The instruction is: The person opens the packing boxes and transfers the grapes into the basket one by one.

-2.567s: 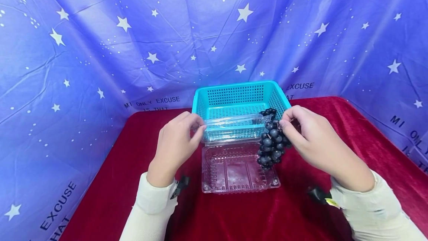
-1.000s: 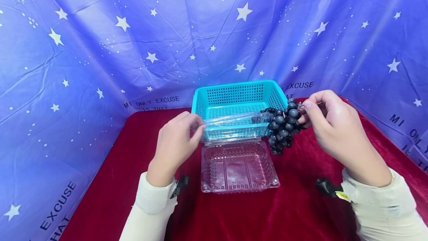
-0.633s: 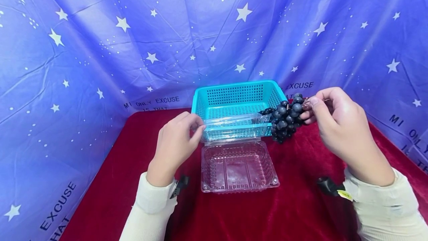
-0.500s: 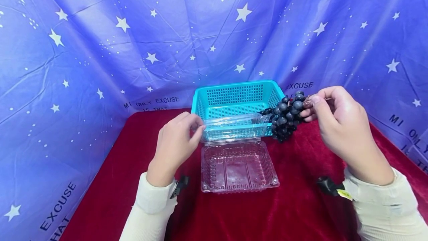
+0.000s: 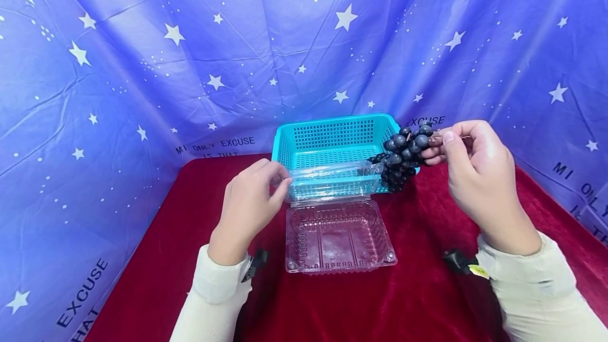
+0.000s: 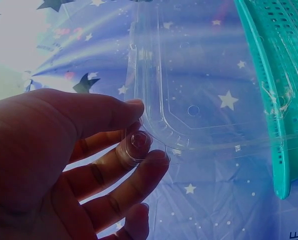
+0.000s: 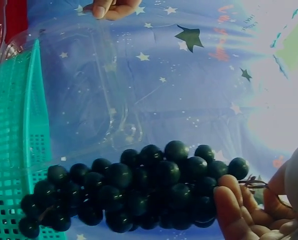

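A clear plastic clamshell box (image 5: 332, 236) lies on the red cloth with its lid (image 5: 332, 179) raised. At the lid's left corner my left hand (image 5: 254, 202) pinches the rim between thumb and fingers; the left wrist view shows this corner tab (image 6: 139, 140) closely. My right hand (image 5: 482, 173) holds a bunch of dark grapes (image 5: 404, 157) by its thin stem. The bunch hangs at the right end of the teal basket (image 5: 328, 120), above the cloth. In the right wrist view the grapes (image 7: 139, 187) stretch across the bottom, the lid beyond them.
Directly behind the box stands the perforated teal basket. More dark berries (image 5: 377, 158) show near its right end, partly hidden by the held bunch. Red cloth (image 5: 157, 278) covers the table, with a blue star-printed curtain (image 5: 266, 41) behind.
My right hand has carried the grapes from over the box's right side up and away to the basket's right end, lately drifting slightly left. The left hand and lid have stayed put.
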Demonstrator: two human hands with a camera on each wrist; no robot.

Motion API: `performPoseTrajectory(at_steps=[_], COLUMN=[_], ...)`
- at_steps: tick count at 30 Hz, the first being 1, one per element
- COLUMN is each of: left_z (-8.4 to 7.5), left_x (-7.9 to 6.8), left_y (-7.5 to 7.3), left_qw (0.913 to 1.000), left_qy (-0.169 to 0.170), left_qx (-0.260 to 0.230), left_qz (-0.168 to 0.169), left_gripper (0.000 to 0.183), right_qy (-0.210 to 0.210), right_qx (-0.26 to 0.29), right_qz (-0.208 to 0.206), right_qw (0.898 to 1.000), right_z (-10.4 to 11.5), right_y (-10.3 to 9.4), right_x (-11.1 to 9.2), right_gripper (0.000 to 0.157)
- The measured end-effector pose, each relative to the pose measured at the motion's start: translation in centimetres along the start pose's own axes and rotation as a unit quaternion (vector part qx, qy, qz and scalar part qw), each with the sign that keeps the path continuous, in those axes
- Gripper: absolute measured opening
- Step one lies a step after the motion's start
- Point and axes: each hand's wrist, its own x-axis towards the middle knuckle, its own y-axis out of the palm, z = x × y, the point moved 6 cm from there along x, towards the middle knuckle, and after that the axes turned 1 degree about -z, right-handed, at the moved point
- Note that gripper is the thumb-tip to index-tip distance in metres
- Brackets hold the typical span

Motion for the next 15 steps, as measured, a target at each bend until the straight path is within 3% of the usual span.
performPoseTrajectory(at_steps=[9,15], left_z=[0.0,0.0], left_x=[0.0,0.0], left_y=[0.0,0.0], left_qw=[1.0000,1.0000], left_qy=[-0.001,-0.002], left_qx=[0.001,0.003], left_qz=[0.001,0.002], left_gripper=[0.003,0.003], right_qy=[-0.007,-0.017], right_qx=[0.118,0.164], right_qz=[-0.033,-0.033], right_qw=[0.992,0.986], right_z=[-0.7,-1.6], right_y=[0.8,1.6], right_x=[0.3,0.4], right_gripper=[0.010,0.008])
